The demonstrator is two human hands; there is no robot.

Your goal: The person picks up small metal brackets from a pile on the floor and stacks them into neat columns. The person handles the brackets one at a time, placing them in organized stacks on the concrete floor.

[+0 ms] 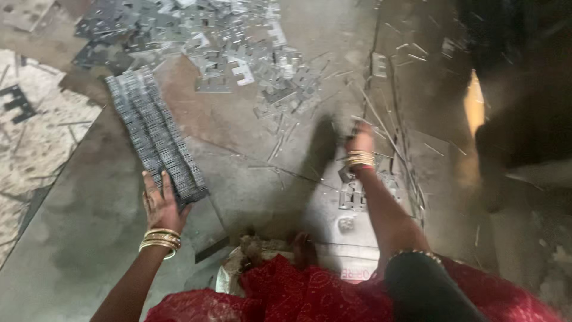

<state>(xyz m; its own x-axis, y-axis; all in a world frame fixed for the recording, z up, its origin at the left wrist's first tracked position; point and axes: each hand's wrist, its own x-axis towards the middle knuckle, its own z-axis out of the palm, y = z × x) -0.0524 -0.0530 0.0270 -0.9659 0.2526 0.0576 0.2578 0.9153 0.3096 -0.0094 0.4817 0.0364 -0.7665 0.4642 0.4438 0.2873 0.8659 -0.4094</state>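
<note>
A long row of stacked grey metal stampings [154, 135] lies on the floor, running from upper left down to my left hand [158, 203]. That hand rests flat against the near end of the row, fingers spread. My right hand [359, 138] reaches out to the right over scattered metal pieces [353, 194]; it is blurred, so whether it holds anything is unclear. Both wrists wear gold bangles.
A big heap of loose flat metal stampings [238, 48] covers the floor at the top. Thin metal strips [393, 137] litter the right side. A dark machine or object [524, 89] stands at the far right. My red garment [310, 295] fills the bottom edge.
</note>
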